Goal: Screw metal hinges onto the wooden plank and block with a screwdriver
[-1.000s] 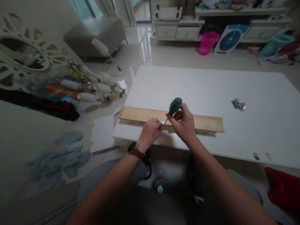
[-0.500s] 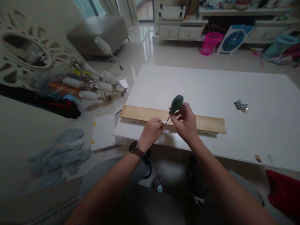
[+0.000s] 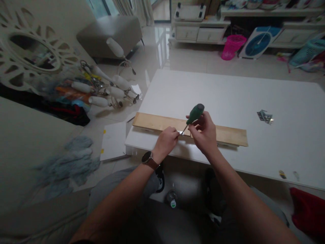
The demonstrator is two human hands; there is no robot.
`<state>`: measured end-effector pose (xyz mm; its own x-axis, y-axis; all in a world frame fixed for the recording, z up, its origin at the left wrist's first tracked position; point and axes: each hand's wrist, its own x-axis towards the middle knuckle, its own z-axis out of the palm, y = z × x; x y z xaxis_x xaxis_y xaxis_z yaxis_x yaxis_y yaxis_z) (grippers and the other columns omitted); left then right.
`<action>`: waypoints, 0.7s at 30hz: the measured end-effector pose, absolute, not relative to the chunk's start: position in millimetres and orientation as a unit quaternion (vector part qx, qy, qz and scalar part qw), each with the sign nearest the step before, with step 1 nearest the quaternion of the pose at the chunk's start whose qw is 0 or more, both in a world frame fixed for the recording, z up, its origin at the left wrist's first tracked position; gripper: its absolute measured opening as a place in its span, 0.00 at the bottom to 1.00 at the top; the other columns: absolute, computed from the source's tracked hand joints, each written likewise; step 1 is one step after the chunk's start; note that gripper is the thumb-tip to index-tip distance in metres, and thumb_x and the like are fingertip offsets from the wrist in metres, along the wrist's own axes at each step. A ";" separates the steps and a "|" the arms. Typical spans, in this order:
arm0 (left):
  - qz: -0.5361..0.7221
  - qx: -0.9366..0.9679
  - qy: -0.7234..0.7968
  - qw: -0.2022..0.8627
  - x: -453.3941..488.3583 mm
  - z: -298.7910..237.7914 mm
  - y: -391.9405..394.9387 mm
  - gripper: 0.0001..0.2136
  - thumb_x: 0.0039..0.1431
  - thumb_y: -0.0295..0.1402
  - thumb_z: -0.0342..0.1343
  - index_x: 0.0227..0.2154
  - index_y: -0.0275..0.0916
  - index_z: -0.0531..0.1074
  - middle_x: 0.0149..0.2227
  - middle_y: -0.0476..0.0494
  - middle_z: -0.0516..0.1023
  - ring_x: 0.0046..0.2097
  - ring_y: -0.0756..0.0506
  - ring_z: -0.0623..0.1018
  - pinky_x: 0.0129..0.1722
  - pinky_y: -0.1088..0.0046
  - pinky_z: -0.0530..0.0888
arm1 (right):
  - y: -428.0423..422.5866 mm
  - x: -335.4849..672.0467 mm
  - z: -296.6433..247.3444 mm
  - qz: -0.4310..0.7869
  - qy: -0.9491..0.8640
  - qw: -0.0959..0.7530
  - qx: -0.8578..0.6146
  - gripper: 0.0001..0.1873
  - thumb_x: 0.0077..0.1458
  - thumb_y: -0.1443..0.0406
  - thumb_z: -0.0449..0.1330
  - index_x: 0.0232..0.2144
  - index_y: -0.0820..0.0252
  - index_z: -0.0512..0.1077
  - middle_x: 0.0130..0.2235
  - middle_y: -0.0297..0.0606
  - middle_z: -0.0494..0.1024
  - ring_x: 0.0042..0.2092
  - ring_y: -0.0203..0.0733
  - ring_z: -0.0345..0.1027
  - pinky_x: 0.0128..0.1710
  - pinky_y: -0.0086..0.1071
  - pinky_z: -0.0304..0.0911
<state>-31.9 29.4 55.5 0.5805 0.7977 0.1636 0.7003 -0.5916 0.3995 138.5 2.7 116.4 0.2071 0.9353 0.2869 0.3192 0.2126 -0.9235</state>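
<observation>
A long wooden board lies along the near edge of a white table. My right hand is closed around a green-handled screwdriver, whose tip slants down and left onto a small metal piece at the board's front edge. My left hand, with a watch on the wrist, is closed in a pinch at that metal piece, right beside the screwdriver tip. What the left fingers grip is too small to make out fully.
A small heap of metal hinges lies on the table to the right. A chandelier with white lamp shades lies on the floor at left, by a white sheet. A red cloth is at lower right.
The view has drifted slightly, so everything sits a bit further right. My right hand has tilted the screwdriver handle a little more to the right. Both hands stay at the same spot on the board.
</observation>
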 end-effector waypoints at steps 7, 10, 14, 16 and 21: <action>0.165 0.877 0.427 0.147 -32.2 54.5 29.7 0.11 0.69 0.22 0.54 0.36 0.37 0.80 0.37 0.40 0.79 0.44 0.42 0.76 0.44 0.66 0.73 | 4.5 139.8 113.3 0.270 -0.556 0.540 -0.571 0.17 0.54 0.64 0.65 0.46 0.51 0.69 0.42 0.34 0.80 0.33 0.38 0.73 0.26 0.31 0.68; 0.163 0.877 0.429 0.145 -32.2 54.4 29.7 0.10 0.69 0.23 0.54 0.35 0.37 0.80 0.38 0.40 0.79 0.44 0.42 0.76 0.43 0.66 0.73 | 5.0 140.4 113.1 0.259 -0.560 0.532 -0.580 0.15 0.54 0.63 0.66 0.43 0.51 0.69 0.38 0.33 0.78 0.31 0.37 0.72 0.25 0.32 0.67; 0.164 0.877 0.427 0.147 -32.3 54.6 29.4 0.10 0.68 0.22 0.54 0.36 0.37 0.80 0.37 0.40 0.79 0.43 0.42 0.76 0.43 0.66 0.73 | 4.7 140.0 114.5 0.255 -0.560 0.527 -0.586 0.14 0.55 0.63 0.66 0.43 0.51 0.69 0.39 0.34 0.79 0.33 0.39 0.74 0.26 0.32 0.67; 0.165 0.877 0.428 0.147 -32.4 54.7 29.3 0.11 0.68 0.21 0.54 0.36 0.37 0.80 0.37 0.40 0.79 0.44 0.42 0.76 0.44 0.66 0.73 | 4.3 139.6 115.1 0.257 -0.560 0.527 -0.586 0.14 0.55 0.63 0.65 0.44 0.51 0.70 0.41 0.36 0.81 0.34 0.39 0.75 0.26 0.32 0.68; 0.160 0.875 0.431 0.149 -32.2 54.5 29.6 0.10 0.68 0.21 0.55 0.36 0.37 0.81 0.38 0.40 0.79 0.44 0.42 0.76 0.44 0.66 0.74 | 3.1 139.6 115.5 0.256 -0.568 0.525 -0.579 0.17 0.54 0.65 0.63 0.47 0.51 0.69 0.44 0.37 0.83 0.35 0.39 0.75 0.28 0.32 0.69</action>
<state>-32.2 29.6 54.5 0.5771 0.8026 0.1510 0.7076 -0.5837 0.3983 139.6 3.1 115.5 0.2223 0.9279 0.2995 0.3897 0.1970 -0.8996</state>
